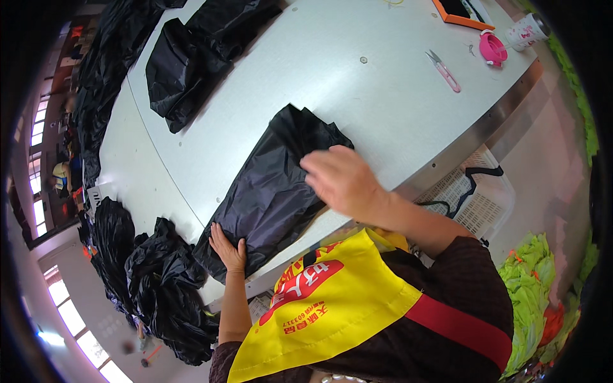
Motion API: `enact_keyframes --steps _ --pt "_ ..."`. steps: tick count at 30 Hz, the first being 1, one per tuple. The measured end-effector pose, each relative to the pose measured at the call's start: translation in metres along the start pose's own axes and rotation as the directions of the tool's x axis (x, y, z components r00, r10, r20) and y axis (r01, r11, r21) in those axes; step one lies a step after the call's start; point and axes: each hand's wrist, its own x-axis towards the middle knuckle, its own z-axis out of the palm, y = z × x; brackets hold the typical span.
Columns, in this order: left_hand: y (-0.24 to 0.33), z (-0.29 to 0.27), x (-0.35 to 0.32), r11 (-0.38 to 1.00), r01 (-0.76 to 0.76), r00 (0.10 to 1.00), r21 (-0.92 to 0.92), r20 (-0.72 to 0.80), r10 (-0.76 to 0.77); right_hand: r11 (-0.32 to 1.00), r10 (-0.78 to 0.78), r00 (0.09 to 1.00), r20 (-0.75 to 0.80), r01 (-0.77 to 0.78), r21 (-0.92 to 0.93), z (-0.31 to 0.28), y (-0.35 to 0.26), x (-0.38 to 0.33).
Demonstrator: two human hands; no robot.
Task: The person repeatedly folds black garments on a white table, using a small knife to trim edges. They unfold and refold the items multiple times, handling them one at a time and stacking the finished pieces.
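Observation:
A folded piece of thin, shiny black fabric [271, 185] lies slantwise on the white table in front of me, creased, with its far end bunched up. My left hand [228, 252] rests flat on its near left end, fingers spread. Over the right part of the fabric is my right hand [343, 179], slightly blurred, its fingers loosely bent and nothing visible in them. Whether its fingertips touch the fabric I cannot tell.
More black fabric [185, 70] sits at the table's far left, and black heaps [169, 287] hang at left. Thread snips [442, 70], a pink lid [492, 49], a bottle [527, 32] and an orange tray [465, 19] stand far right. Below the edge is a white basket [476, 191].

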Motion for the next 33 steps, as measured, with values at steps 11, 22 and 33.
enact_keyframes --steps 11,22,33 --pt "0.004 -0.004 0.005 1.000 -0.005 1.000 0.013 0.008 0.005 0.509 0.436 0.647 0.625 -0.751 0.421 -0.006 0.120 0.084" --pt "0.065 -0.046 0.138 0.915 0.095 0.994 -0.391 -0.007 -0.106 0.847 0.186 0.747 0.638 -0.451 0.282 -0.016 0.148 0.115" --pt "0.254 -0.038 0.308 0.633 0.143 0.808 -0.760 0.459 0.368 0.870 0.225 0.910 0.348 -0.348 0.348 -0.019 0.141 0.121"
